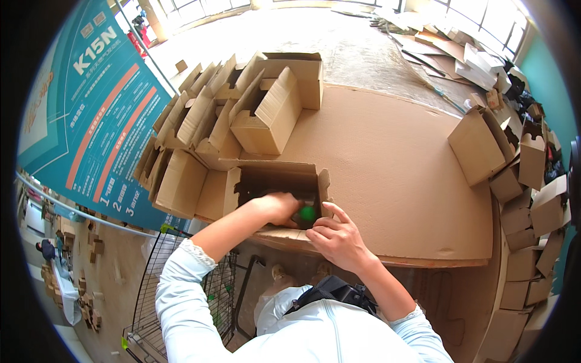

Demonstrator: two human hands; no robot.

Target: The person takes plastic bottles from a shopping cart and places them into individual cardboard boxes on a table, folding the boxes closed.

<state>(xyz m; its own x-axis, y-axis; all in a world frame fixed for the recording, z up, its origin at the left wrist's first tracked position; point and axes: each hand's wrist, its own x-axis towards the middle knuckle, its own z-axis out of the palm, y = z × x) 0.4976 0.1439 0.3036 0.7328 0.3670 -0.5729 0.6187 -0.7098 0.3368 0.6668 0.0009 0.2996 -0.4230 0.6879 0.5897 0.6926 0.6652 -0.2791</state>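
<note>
Daylight is being let in by windows point(203, 7) at eleven and one o'clock, and the floor point(266, 30) toward twelve is being washed out by glare. The central box point(275, 177) is being darkened inside by shadow, while straight edges are being bent toward the rim.

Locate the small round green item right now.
In the head view, slightly right of and below centre: the small round green item is inside the open brown cardboard box, beside the left hand.
</note>
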